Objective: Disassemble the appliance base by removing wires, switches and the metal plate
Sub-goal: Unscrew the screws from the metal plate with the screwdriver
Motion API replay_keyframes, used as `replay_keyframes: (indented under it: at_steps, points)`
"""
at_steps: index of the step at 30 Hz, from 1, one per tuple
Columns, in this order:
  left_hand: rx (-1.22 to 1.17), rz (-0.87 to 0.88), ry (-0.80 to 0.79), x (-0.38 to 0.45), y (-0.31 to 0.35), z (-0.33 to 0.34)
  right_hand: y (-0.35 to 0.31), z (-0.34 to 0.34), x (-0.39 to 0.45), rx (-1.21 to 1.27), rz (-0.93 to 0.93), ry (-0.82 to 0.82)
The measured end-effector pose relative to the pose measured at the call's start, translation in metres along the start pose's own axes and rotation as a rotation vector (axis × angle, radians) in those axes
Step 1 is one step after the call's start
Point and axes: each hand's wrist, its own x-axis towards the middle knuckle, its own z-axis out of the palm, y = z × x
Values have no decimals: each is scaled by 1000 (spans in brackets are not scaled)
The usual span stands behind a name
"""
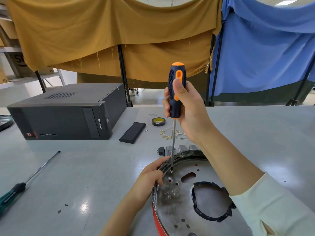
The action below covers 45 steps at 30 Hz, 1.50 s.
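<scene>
The round red appliance base [157,218] lies upside down at the table's near edge, its metal plate [179,201] facing up with holes and a large black-taped opening. My right hand [185,103] grips the black-and-orange handle of a screwdriver [175,92] held upright, its tip set on a screw at the plate's far left. My left hand [150,176] holds the base's left rim, fingers curled over the edge. Removed white wires with brass terminals [170,133] and several grey switches [180,148] lie just beyond the base.
A black computer case [68,114] lies at the left. Near it are a flat black box [132,132], a roll of tape [158,121] and a small black plug [161,151]. A green-handled screwdriver [25,183] rests at the near left. Cloth-draped racks stand behind the table.
</scene>
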Motion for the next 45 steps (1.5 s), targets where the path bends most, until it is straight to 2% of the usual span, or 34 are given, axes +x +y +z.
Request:
replay_keyframes:
  at_steps: [4,14,18,21,26,31,37,40,45]
  points:
    - [-1,-6,2,0,0,0,2,1,0,11,30,-39]
    - [4,-27,34,1,-3,-1,5,-2,2,-46,18,5]
    - [60,-31,43,-1,1,1,5,1,4,20,49,-35]
    - [119,-35,53,-5,7,-1,4,3,3,-66,46,18]
    - [414,-25,33,-5,22,-9,3,-2,-2,-164,46,46]
    - [835,-11,24,2,38,-6,-1,-1,-5,-6,78,34]
    - [1227,-22,44,13,48,1,-3,3,-11,-177,20,72]
    - [1332,-6,59,18,51,3,-4,4,-14,-197,41,26]
    - [1397,-34,2,23,55,2,-7,6,-16,-73,37,14]
